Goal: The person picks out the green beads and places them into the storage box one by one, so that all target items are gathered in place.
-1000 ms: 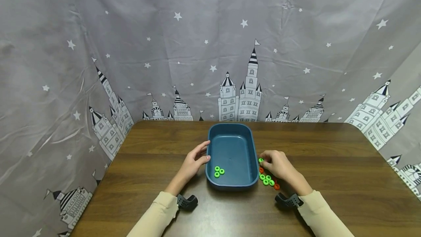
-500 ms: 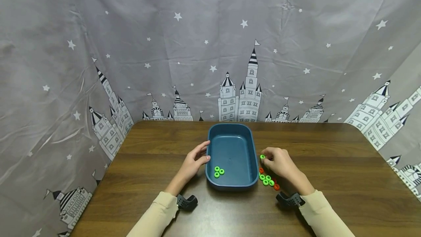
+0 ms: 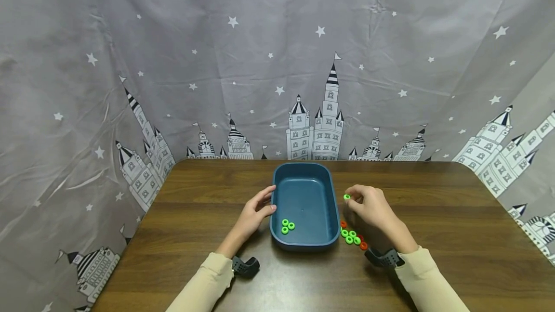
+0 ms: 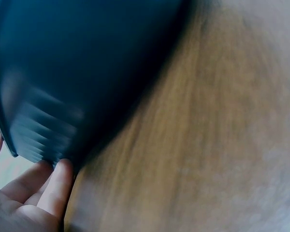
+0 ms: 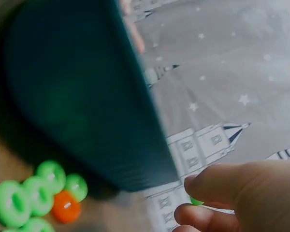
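Observation:
My right hand (image 3: pixel 372 207) pinches a small green ring (image 3: pixel 347 197) between thumb and fingertips, raised just right of the dark blue bin (image 3: pixel 305 244). In the right wrist view only a sliver of that green ring (image 5: pixel 196 200) shows between the fingers. On the bin's other side, my left hand (image 3: pixel 255 214) rests its fingertips against the wall and rim. The left wrist view has these fingers (image 4: pixel 58 188) touching the outside of the bin (image 4: pixel 87 58). Inside the bin, near its front left corner, lie 3 green rings (image 3: pixel 284 230).
Several green rings (image 3: pixel 349 240) and a few red ones (image 3: pixel 363 245) lie clustered on the wooden table (image 3: pixel 208 182), close to the bin's front right side. Behind the table hangs a grey curtain (image 3: pixel 208 37) printed with castles and stars.
The right hand has lifted the green ring up and away from the cluster, towards the back of the table. The left hand and the bin keep their places.

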`<state>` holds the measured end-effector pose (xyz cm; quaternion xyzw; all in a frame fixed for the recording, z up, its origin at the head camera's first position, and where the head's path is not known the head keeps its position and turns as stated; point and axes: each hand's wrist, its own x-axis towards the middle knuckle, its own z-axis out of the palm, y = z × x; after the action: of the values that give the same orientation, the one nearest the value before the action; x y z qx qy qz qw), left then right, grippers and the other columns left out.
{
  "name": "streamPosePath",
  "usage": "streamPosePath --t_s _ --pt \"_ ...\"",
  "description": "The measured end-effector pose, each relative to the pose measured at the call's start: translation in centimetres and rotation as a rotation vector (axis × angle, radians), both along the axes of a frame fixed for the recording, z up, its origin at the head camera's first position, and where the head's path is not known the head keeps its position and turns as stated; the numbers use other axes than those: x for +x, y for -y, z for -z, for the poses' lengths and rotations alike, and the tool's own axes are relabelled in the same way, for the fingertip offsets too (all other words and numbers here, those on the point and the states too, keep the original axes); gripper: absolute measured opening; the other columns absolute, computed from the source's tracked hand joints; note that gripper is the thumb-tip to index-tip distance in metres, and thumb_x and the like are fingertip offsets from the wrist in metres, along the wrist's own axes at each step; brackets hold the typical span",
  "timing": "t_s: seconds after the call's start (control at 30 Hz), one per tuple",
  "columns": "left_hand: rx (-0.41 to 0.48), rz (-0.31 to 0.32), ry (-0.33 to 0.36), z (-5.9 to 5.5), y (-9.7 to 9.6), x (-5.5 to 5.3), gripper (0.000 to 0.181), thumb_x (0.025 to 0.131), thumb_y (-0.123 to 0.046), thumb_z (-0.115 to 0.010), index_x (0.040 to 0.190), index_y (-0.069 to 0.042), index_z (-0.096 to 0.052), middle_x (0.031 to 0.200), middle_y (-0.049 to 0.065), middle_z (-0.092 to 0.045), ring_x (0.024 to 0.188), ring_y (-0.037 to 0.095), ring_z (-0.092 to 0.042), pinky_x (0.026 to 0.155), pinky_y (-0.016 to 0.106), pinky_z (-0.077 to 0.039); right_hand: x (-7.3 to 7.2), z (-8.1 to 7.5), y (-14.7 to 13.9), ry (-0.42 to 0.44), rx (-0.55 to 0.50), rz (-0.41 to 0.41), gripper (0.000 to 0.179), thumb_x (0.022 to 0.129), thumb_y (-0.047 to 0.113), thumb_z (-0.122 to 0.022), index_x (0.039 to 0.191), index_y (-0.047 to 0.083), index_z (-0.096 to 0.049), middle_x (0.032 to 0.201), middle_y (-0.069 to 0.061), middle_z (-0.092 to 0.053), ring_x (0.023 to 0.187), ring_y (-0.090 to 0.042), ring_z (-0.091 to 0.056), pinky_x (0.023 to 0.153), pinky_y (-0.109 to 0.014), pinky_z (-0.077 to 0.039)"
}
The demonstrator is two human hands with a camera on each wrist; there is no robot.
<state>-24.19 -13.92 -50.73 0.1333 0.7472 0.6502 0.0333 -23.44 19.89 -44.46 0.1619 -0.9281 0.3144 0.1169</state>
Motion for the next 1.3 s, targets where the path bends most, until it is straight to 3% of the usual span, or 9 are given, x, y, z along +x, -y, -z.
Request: streamPosePath --t_s 0.23,0.6,0.83,1.3 --pt "-0.013 0.002 -0.01 0.0 0.0 0.0 0.057 0.096 -0.007 -0.063 0.151 -0.008 -0.048 0.148 0.027 -0.054 0.133 0.042 -0.055 0.104 0.046 -0.053 0.1 -1.4 1.2 -0.026 -0.029 -0.017 0.012 0.087 0.006 -0.073 0.098 0.004 -0.076 0.079 -0.003 -0.075 0.064 -0.006 -0.06 0.059 -0.022 -0.049" --pt "-0.005 0.0 -0.012 -0.1 0.0 0.1 0.057 0.096 -0.005 -0.063 0.151 -0.008 -0.048 0.148 0.028 -0.053 0.133 0.043 -0.055 0.101 0.041 -0.054 0.3 -2.6 5.0 0.031 -0.081 -0.103 0.014 0.088 0.008 -0.074 0.101 0.003 -0.076 0.079 -0.003 -0.073 0.063 -0.007 -0.057 0.056 -0.021 -0.047" --pt "-0.01 -0.007 -0.006 -0.1 0.0 0.1 0.057 0.096 -0.007 -0.063 0.151 -0.009 -0.048 0.148 0.026 -0.053 0.133 0.042 -0.055 0.104 0.048 -0.053 0.2 -2.5 7.1 0.059 -0.066 -0.166 0.018 0.089 0.01 -0.074 0.105 0.002 -0.076 0.084 -0.004 -0.074 0.066 -0.007 -0.057 0.058 -0.021 -0.048" --pt "0.004 0.007 0.001 -0.1 0.0 0.0 0.057 0.097 -0.007 -0.063 0.152 -0.009 -0.047 0.148 0.026 -0.054 0.131 0.041 -0.056 0.1 0.04 -0.054 0.3 -1.2 10.2 0.085 0.011 -0.282 0.016 0.089 0.012 -0.073 0.102 0.004 -0.076 0.082 -0.001 -0.073 0.07 -0.005 -0.058 0.063 -0.019 -0.05"
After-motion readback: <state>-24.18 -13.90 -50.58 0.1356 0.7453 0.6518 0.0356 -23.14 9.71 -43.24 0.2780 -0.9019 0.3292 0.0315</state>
